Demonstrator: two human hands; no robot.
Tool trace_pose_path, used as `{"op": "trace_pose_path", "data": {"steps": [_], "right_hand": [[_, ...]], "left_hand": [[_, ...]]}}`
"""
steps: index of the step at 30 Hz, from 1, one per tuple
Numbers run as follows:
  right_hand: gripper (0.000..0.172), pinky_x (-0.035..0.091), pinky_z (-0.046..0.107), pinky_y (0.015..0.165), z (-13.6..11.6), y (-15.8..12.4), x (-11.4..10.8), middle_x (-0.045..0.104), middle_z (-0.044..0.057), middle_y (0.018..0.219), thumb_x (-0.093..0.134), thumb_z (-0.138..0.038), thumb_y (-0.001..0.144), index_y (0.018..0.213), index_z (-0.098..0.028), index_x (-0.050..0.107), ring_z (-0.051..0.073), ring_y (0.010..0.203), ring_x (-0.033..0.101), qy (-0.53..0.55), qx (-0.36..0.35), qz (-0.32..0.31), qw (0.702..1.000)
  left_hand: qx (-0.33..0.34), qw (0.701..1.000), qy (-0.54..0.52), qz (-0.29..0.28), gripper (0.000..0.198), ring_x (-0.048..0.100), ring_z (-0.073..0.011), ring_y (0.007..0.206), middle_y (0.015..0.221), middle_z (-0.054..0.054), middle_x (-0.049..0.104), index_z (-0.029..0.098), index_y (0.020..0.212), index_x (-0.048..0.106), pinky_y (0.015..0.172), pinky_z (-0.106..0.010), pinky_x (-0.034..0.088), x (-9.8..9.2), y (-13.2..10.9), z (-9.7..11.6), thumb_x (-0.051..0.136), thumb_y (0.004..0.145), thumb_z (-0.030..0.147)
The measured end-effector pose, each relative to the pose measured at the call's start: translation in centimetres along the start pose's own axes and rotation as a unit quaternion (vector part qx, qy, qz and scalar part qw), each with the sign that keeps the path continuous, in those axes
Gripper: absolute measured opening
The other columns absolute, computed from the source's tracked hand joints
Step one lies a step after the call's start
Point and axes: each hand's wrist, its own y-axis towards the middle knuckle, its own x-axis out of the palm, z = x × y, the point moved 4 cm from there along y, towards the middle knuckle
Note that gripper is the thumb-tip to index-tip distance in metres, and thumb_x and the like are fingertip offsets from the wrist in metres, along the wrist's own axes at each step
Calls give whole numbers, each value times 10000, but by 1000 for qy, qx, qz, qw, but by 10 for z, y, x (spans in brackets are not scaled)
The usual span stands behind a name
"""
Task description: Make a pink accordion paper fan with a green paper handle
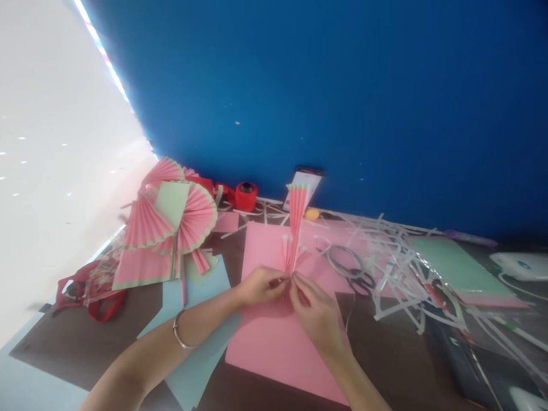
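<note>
A narrow pleated pink paper fan (297, 214) with a pale green top edge stands upright between my hands, its folds gathered at the bottom. Smaller pleats spread to either side near its base. My left hand (264, 284) pinches the gathered base from the left, fingers closed. From the right, my right hand (311, 305) pinches the same base, its fingers bent and pressed together at the tips. Beneath both hands lies a large pink sheet (278, 348).
Finished pink-green fans (197, 217) are piled at the left by blue sheets (209, 325). Behind are red tape (246, 197) and a phone (310, 181). Scissors (360, 281), white paper strips (398, 257) and green sheets (454, 265) lie right, before a blue wall (342, 85).
</note>
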Motion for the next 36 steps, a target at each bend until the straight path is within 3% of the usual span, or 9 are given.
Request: {"op": "trace_pose_path", "data": {"steps": [21,25,29,36], "right_hand": [[206,525,383,844,6,-4,3,678,54,1044,507,-243,816,950,-255,662,227,960,636,-7,-17,-43,999],[178,540,346,786,5,7,-5,704,48,940,513,-253,813,902,-253,667,210,853,664,-18,-14,9,1000],[169,536,342,738,16,22,-25,715,58,860,507,-221,806,864,-227,666,204,753,672,-104,-20,89,990],[212,489,325,609,82,30,-72,705,94,751,481,-257,793,821,-164,670,213,633,649,-210,61,170,961]], "left_hand": [[-31,999,-29,7,265,550,-116,655,677,-10,646,119,801,680,632,-184,427,1,0,-2,452,811,253],[-63,996,-68,15,247,573,-128,661,675,-20,659,115,803,692,625,-197,444,0,0,-4,497,789,265],[-101,977,-185,-38,281,604,-142,638,709,-58,673,84,792,689,590,-223,471,3,-2,-4,543,784,323],[-138,925,-340,-101,299,628,-144,531,692,-108,686,62,759,685,514,-236,508,-5,0,-12,693,672,349]]}}
